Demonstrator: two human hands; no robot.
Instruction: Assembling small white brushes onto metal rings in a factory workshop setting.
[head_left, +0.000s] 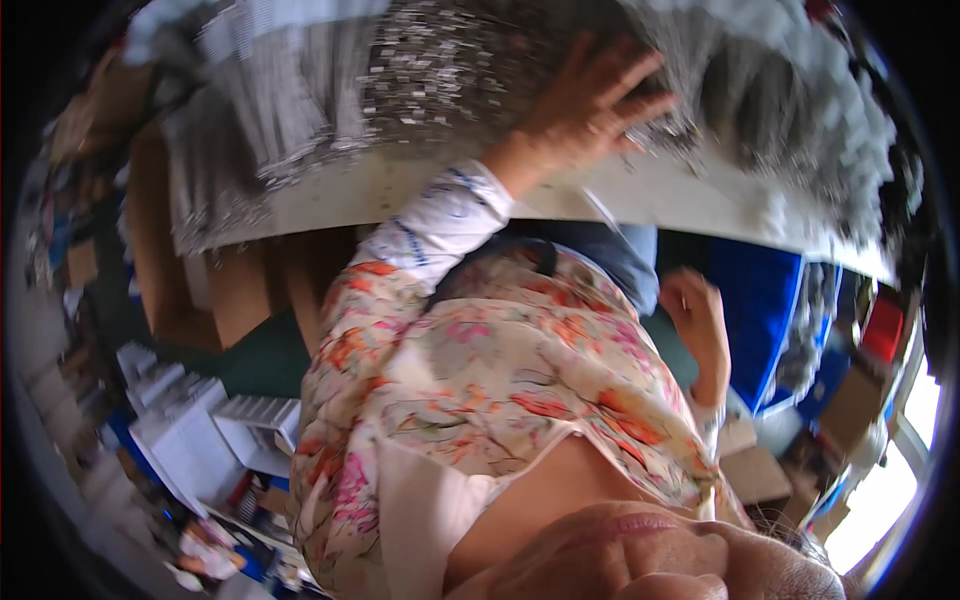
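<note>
My left hand reaches across the work table with its fingers spread, and I see nothing held in it. Under and beside its fingertips lie bundles of thin grey strands with shiny ends, blurred by motion. Left of the hand is a dense heap of small silvery pieces. My right hand is below the table edge at my right side, its fingers curled in. Whatever those fingers may hold is hidden. A thin white strip sticks out at the table's near edge, above my lap.
More grey bundles hang over the table's left part. Below stand an open cardboard box on the left and a blue bin on the right. White plastic racks are at the lower left, where another person appears farther off.
</note>
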